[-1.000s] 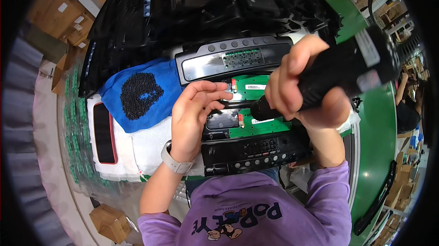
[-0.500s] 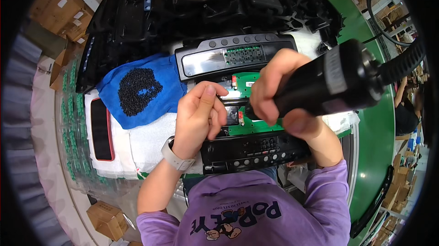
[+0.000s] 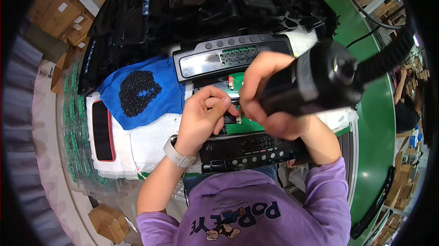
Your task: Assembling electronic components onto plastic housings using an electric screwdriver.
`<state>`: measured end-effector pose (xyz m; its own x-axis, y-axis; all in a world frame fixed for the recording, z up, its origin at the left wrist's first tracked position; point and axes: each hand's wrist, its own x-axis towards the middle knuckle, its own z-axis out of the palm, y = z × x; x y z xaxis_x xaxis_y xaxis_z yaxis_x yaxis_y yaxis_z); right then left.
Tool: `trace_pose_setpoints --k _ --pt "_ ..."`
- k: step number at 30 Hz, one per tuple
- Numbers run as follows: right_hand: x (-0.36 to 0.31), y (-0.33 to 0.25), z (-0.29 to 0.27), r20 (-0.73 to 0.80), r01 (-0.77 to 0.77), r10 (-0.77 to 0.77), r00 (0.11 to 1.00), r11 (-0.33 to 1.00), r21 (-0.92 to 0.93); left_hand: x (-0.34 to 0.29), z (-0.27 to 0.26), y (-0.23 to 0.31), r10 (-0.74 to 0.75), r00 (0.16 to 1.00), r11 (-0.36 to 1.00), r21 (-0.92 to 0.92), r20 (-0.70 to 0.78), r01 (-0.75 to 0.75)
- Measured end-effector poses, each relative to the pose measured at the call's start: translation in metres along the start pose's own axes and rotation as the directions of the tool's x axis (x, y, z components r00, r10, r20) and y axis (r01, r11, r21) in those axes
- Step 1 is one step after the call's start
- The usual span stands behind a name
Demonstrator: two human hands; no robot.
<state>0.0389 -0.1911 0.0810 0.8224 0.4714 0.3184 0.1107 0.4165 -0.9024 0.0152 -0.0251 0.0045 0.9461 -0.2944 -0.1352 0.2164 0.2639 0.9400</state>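
Observation:
My right hand (image 3: 258, 88) is wrapped round a thick black electric screwdriver (image 3: 304, 81) with a grey band, held slanting over the work. Its tip is hidden behind my fingers. Close beside it, my left hand (image 3: 201, 113) is closed in a pinch above a green circuit board (image 3: 240, 129); whatever its fingertips hold is too small to make out. The board lies by a black plastic panel (image 3: 256, 154) with a row of round buttons. Beyond my hands, a second black panel (image 3: 196, 65) has grey buttons and a display window.
A blue cloth (image 3: 171, 74) on the left bears a heap of tiny black screws (image 3: 132, 97). Left of it lies a red-edged phone (image 3: 103, 131). Black plastic housings (image 3: 192, 12) are piled at the back. The screwdriver's ribbed cable (image 3: 386, 60) runs off to the right.
My right hand and the screwdriver have shifted a little left, closer to my left hand. My left fingertips have moved right and slightly down, toward the board.

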Motion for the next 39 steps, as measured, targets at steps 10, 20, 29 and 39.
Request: trace_pose_setpoints --k 10,20,29,39 --pt "0.000 -0.009 -0.039 -0.026 0.425 -0.447 0.894 0.831 0.359 -0.002 -0.001 0.008 0.068 0.996 0.994 0.087 -0.057 -0.063" --pt "-0.003 -0.002 -0.036 -0.122 0.446 -0.431 0.894 0.828 0.340 -0.005 0.005 0.011 0.017 1.000 0.997 0.078 -0.010 -0.017" --pt "-0.002 -0.005 -0.037 -0.246 0.393 -0.314 0.917 0.817 0.423 -0.006 0.006 0.008 -0.024 1.000 0.993 0.119 0.011 0.022" --pt "-0.011 -0.006 -0.030 -0.118 0.097 -0.107 0.987 0.991 -0.088 0.002 -0.001 0.000 0.198 0.976 0.980 -0.015 -0.094 -0.200"
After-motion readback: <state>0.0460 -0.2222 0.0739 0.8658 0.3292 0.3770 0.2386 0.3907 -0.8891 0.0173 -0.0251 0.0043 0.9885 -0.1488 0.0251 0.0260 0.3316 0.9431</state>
